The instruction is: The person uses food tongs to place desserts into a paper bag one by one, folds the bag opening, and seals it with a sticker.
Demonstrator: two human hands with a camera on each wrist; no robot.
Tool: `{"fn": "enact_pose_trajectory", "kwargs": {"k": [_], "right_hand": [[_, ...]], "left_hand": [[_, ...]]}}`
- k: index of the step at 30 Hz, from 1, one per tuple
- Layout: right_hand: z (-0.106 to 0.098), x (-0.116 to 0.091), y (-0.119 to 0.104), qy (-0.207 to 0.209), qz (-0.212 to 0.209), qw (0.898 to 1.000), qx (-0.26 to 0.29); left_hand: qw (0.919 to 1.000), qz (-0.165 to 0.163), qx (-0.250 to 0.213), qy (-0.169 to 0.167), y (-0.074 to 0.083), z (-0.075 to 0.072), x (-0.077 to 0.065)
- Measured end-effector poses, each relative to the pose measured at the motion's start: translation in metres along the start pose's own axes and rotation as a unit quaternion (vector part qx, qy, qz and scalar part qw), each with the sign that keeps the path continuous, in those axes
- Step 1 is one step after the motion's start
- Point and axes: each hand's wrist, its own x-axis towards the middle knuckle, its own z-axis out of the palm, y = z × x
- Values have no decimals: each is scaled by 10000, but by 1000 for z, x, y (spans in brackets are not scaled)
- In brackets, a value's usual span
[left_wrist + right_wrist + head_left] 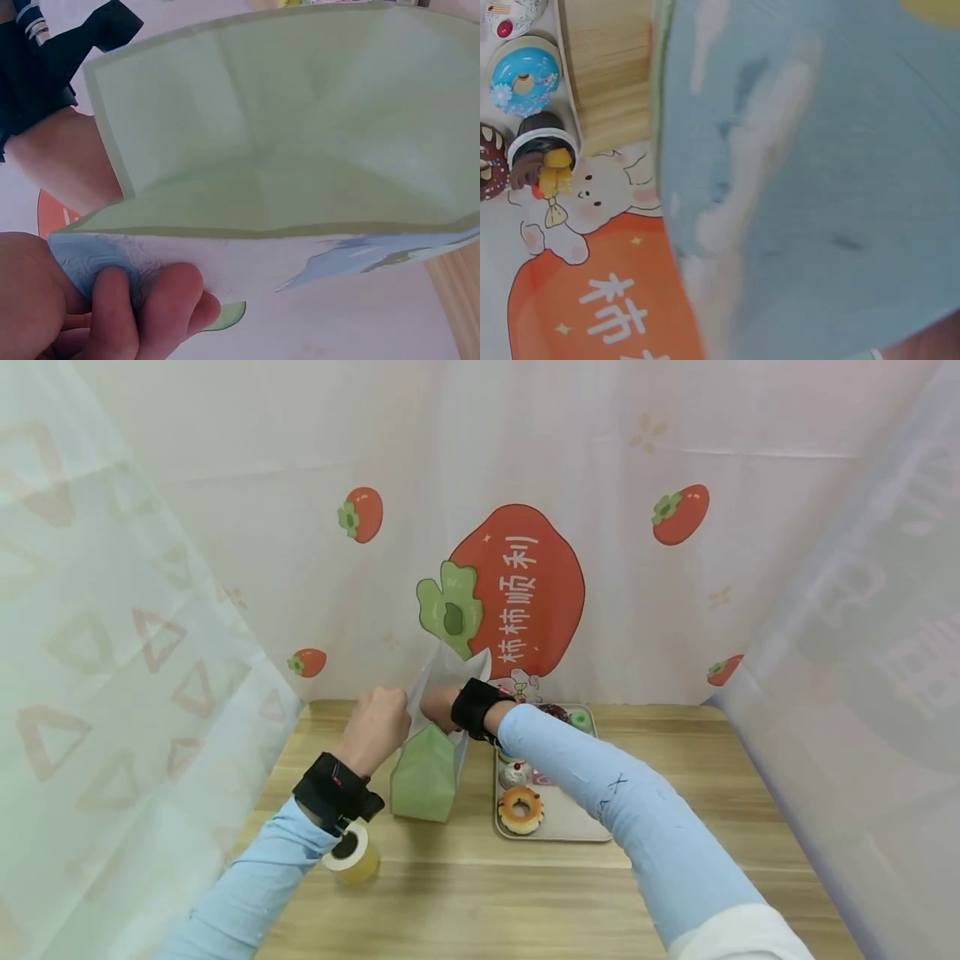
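A pale green paper bag point(423, 777) with a whitish upper part stands upright on the table, left of the tray. My left hand point(377, 727) grips the bag's top edge on its left side; in the left wrist view its curled fingers point(169, 304) pinch the rim. Bent in from the right, my right hand point(441, 706) is at the bag's mouth, its fingers hidden by the bag. The bag's blue and white printed surface point(840, 165) fills much of the right wrist view, so what the right hand holds cannot be seen.
A tray point(573, 822) on the right bears several pastry-like items, among them a ring doughnut point(507, 812), a cherry-topped cupcake point(514, 776) and a blue doughnut point(504, 79). A yellowish roll point(358, 864) with a dark core stands beneath my left wrist. Printed curtains point(615, 635) enclose the table.
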Motion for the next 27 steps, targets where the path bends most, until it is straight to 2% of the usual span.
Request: {"fn": "enact_pose_trajectory", "kwargs": {"k": [4,8,12,14,18,21,24,27], "right_hand": [[2,-3,0,40,169,9988,465],[-16,-21,0,122,450,9941,984],[-49,-59,3,311,620,9940,851],[-62,-86,8,472,686,9925,896],[-71,-144,21,973,670,9844,1305],[-57,-187,27,1741,436,9696,1660],[-29,-225,27,2610,247,9418,2103],[8,-260,17,3219,479,9107,2544]], "left_hand": [[9999,-133,-82,-68,-1,1,-4],[9994,-245,-131,-207,-3,-2,-4],[9987,-333,-214,-329,-9,-5,-5],[9984,-358,-282,-343,-11,-5,-4],[9987,-321,-314,-261,-14,-6,-4],[9989,-276,-312,-200,-14,-6,-4],[9984,-302,-406,-242,-13,-5,-4],[9978,-306,-488,-316,-11,-5,-5]]}}
